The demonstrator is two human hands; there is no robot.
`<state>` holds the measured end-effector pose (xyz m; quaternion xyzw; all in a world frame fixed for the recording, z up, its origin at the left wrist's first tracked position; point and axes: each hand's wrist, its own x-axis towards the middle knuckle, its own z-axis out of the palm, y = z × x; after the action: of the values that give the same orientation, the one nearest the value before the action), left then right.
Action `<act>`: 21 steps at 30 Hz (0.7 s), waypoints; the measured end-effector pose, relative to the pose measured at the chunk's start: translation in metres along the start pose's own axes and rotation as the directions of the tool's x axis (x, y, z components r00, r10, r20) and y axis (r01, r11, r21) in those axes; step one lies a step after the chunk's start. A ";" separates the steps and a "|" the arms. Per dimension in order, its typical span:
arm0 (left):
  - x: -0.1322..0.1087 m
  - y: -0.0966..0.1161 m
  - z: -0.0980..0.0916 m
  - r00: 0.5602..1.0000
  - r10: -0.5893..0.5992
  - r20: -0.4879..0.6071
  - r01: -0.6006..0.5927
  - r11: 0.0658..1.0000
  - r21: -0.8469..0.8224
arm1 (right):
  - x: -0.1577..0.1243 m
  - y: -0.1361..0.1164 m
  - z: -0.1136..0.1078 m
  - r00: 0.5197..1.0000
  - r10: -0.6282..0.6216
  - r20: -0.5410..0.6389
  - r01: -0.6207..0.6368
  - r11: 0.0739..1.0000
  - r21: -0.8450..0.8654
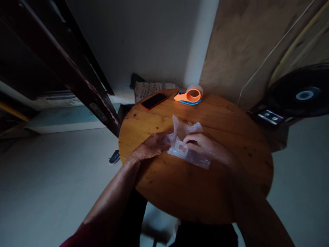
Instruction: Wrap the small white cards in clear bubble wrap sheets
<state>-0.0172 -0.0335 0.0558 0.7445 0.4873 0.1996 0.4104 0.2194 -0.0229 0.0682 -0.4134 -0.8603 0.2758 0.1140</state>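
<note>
A crumpled sheet of clear bubble wrap [197, 162] lies on the round wooden table, with a small white packet with a red print [180, 147] on top of it. My left hand [154, 145] grips the wrap at its left edge, where a flap stands up beside the packet. From the right, my right hand [199, 143] has its fingers curled onto the packet's right end. Its fingertips partly cover the packet, so its full shape is hidden.
Behind the wrap stands an orange tape dispenser with a roll of clear tape [191, 95]. A phone in a red case [154, 101] lies near the far left edge of the wooden table [185, 195]. A black fan [303, 94] is at the right, and a printed sack [151, 88] sits behind the table.
</note>
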 end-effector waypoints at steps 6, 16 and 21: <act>0.000 0.000 0.010 0.999 -0.005 -0.042 0.004 0.999 -0.035 | 0.000 0.001 0.000 1.000 -0.004 -0.009 0.004 1.000 -0.010; 0.000 0.001 0.025 0.990 0.063 -0.123 -0.083 0.983 -0.162 | 0.000 0.003 0.002 1.000 -0.004 0.012 0.003 1.000 0.017; 0.001 -0.002 0.030 0.981 0.111 -0.161 -0.133 0.982 -0.132 | -0.001 -0.001 0.000 1.000 -0.024 -0.001 0.024 0.999 0.029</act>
<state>0.0031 -0.0449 0.0370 0.7245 0.4553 0.3150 0.4107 0.2194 -0.0240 0.0682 -0.4012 -0.8611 0.2869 0.1235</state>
